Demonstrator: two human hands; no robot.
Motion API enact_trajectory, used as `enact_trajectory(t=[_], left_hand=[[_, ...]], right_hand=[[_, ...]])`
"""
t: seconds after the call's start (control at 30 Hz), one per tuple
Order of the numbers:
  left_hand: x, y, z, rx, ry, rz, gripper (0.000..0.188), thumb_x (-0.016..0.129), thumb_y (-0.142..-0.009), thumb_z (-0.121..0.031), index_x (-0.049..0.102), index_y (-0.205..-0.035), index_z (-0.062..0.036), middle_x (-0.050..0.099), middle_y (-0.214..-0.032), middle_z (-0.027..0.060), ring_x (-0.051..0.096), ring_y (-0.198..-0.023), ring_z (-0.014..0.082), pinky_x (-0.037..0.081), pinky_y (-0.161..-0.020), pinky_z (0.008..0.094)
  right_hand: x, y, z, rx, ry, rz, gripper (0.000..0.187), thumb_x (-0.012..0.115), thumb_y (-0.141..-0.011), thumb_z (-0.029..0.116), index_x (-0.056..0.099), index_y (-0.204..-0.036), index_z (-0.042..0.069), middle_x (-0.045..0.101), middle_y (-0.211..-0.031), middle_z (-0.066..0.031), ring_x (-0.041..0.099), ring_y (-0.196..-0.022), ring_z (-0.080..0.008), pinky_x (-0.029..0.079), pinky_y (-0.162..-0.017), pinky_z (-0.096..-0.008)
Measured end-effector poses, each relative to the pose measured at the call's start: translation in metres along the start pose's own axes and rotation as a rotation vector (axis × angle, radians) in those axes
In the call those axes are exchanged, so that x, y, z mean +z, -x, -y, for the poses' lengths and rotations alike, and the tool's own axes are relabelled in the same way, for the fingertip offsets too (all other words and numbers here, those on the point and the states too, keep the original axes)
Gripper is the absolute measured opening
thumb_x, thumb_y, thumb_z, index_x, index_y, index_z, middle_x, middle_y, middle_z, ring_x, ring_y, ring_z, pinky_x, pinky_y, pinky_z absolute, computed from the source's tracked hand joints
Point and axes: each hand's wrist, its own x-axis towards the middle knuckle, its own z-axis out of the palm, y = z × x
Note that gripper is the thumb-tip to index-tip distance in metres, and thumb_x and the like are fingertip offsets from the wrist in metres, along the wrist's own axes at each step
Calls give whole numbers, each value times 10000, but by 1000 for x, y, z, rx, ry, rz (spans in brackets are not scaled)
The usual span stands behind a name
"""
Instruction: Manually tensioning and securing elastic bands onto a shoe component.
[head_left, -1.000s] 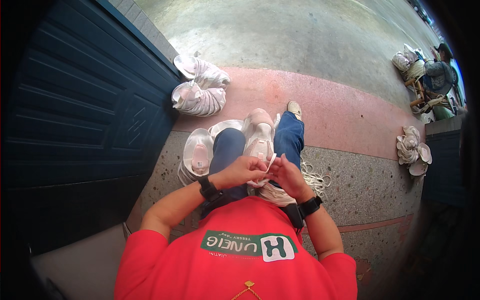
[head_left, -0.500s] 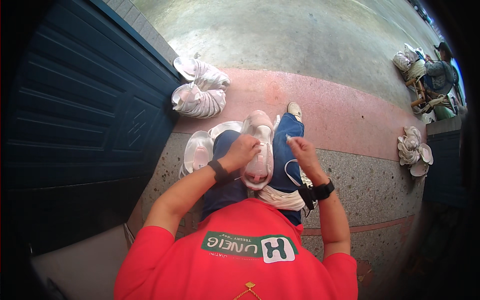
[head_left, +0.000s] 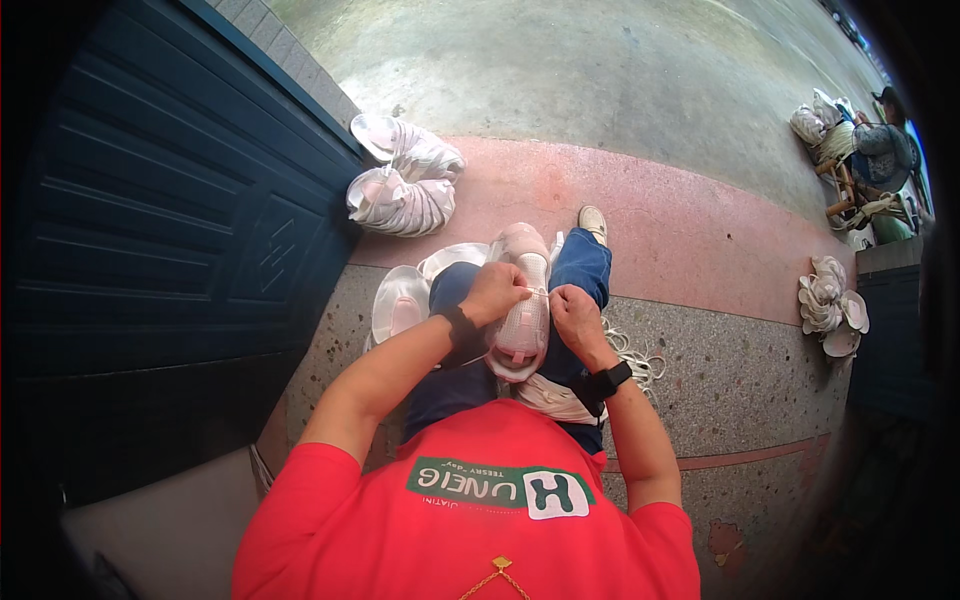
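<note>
A pale pink and white shoe upper (head_left: 521,332) lies lengthwise between my thighs, its toe pointing away from me. My left hand (head_left: 493,294) rests over the upper's left side, fingers pinched on a white shoelace (head_left: 538,292). At the upper's right edge, my right hand (head_left: 580,322) is closed on the same lace, which runs as a short stretch between the two hands. Part of the lacing is hidden under my left fingers. A bundle of white laces (head_left: 552,398) lies on my lap below the upper, and loose lace ends (head_left: 638,357) hang beyond my right leg.
More white and pink uppers (head_left: 398,302) are beside my left knee. Stacked uppers (head_left: 405,205) stand against the dark blue door (head_left: 190,240). Another bunch (head_left: 832,305) sits on the floor at right. A person (head_left: 885,155) sits far right near a wooden chair and more uppers.
My right hand has come in leftward and down from the raised position, to the upper's right edge close to my left hand. My left hand has shifted slightly right.
</note>
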Motion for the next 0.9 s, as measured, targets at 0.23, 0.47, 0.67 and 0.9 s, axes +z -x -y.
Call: enact_trajectory(t=[0.23, 0.47, 0.67, 0.9], left_hand=[[2, -1, -2, -75, 44, -15, 214, 826, -730, -228, 758, -760, -27, 737, -783, 179, 728, -748, 302, 566, -721, 400], [0, -4, -2, -100, 64, 10, 216, 826, -740, -236, 762, -752, -30, 741, -785, 178, 732, -745, 291, 570, -723, 396], [-2, -2, -2, -123, 59, 34, 260, 827, -751, -280, 779, -790, -28, 758, -809, 167, 740, -764, 271, 576, -746, 378], [-3, -1, -1, -130, 66, 41, 292, 824, -760, -304, 784, -827, -22, 768, -829, 158, 747, -782, 258, 579, -758, 368]], right_hand=[[3, 1, 9, 13, 81, -39, 248, 611, -991, 251, 725, -1002, 32, 728, -976, -207, 706, -922, -408, 550, -811, -476], [1, 3, 9, 15, 93, -57, 234, 627, -984, 253, 727, -1012, 44, 728, -979, -203, 705, -926, -410, 550, -815, -480], [3, -1, 10, -10, 111, -49, 242, 615, -985, 249, 715, -999, 29, 720, -993, -212, 698, -931, -417, 545, -822, -489], [7, -4, 4, -119, 51, -13, 218, 598, -990, 209, 699, -1010, 16, 706, -989, -225, 686, -939, -421, 538, -830, -499]])
